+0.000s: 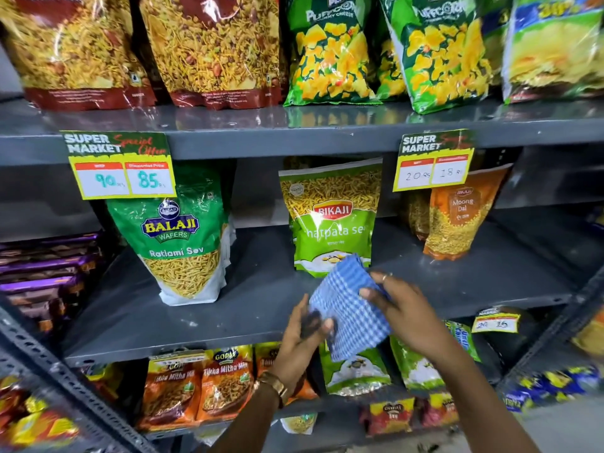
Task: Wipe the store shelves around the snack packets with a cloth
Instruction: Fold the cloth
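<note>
Two hands hold blue checked cloth (351, 308) lower centre: left grip (302, 335) pinching bottom edge, right grip (397, 304) top. Cloth soft, light, limp; bunch before wiping middle shelf (261, 308).

Upper-shelf namkeen packets (209, 50) and Puffcorn packets (330, 50) cropped by top edge. Blue checked cloth (349, 308) hides lower right corner of Bikaji packet (330, 220) and part of left hand (302, 338) fingers. Price tag (121, 165) covers Balaji packet (183, 237) top. Small price tag (495, 322) figures illegible. Bottom-right packets (549, 385) blurred; print unreadable.
</note>
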